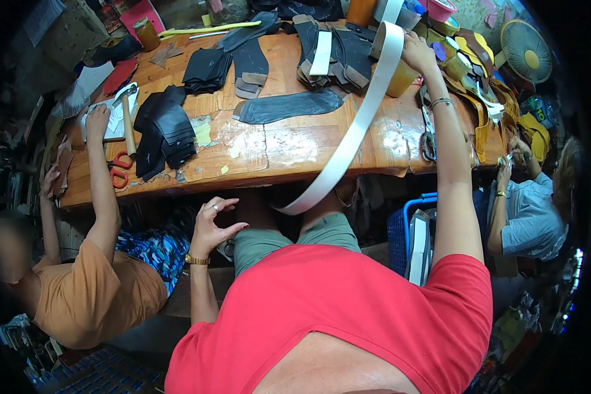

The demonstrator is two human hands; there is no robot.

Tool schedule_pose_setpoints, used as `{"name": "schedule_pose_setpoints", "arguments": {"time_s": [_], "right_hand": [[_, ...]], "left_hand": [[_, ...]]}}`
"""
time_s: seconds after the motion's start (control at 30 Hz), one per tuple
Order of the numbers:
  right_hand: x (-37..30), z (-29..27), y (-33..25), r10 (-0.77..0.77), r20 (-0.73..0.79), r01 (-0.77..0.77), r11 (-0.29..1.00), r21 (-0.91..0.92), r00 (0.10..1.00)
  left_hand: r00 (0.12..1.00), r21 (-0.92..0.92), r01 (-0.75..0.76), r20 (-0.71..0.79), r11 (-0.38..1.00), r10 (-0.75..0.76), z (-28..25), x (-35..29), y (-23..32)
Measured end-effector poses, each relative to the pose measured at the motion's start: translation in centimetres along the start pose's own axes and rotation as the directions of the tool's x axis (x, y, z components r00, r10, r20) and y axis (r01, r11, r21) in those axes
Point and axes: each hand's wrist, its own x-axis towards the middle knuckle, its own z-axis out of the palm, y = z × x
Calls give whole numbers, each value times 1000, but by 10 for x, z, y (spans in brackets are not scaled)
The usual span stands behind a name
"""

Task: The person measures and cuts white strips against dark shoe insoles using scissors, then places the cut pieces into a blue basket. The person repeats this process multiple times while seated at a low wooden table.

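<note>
A long white strip loops over at the far right of the table and hangs down in a curve past its front edge to my knees. My right hand reaches far out with its fingers closed on the strip near the top of the loop. Close to my lap, my left hand is raised with thumb and fingers apart, holding nothing. A dark shoe-leather piece lies flat mid-table, left of the strip. Beyond it are stacked dark leather pieces with a short white strip on top.
Black-handled scissors lie by my right forearm, and an amber container stands below my right hand. To the left are a hammer, red-handled scissors and black leather pieces. Co-workers sit at both sides. A blue basket stands beside me.
</note>
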Motion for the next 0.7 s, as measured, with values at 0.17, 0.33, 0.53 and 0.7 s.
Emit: {"name": "schedule_pose_setpoints", "arguments": {"time_s": [0.17, 0.33, 0.53, 0.7], "right_hand": [[-12, -11, -15, 21, -118, -17, 999, 37, 993], [-21, -16, -14, 49, -388, 75, 951, 299, 920], [-96, -38, -43, 323, -530, 344, 485, 804, 784], [-216, -32, -127, 465, -250, 106, 313, 944, 849]], "left_hand": [[994, -27, -95, 46, 995, 96, 17, 8, 3], [972, -135, -181, 130, 974, 198, 41, 21, 28], [959, -352, -141, 185, 925, 216, 47, 35, 48], [967, -450, -64, 194, 891, 167, 49, 54, 59]]}}
